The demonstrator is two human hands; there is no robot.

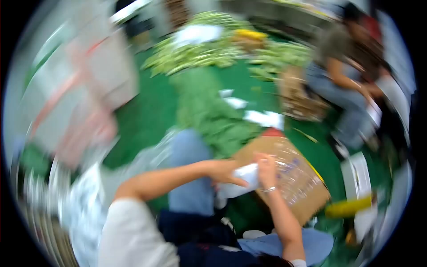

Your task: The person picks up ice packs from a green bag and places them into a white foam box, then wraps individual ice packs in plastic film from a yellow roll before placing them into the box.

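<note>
Low in the middle of the head view, a white sheet or packet is held between my two hands. My left hand grips its left side, thumb stretched over it. Closed on its upper right part is my right hand, with a bracelet at the wrist. Under and beside my right hand lies a brown cardboard piece with writing and shiny tape. Motion blur hides the details of the white item.
Long green vegetables lie in piles on the green floor. Green cloth stretches ahead. White boxes stand left. Two people sit at the right, near brown paper and a yellow object.
</note>
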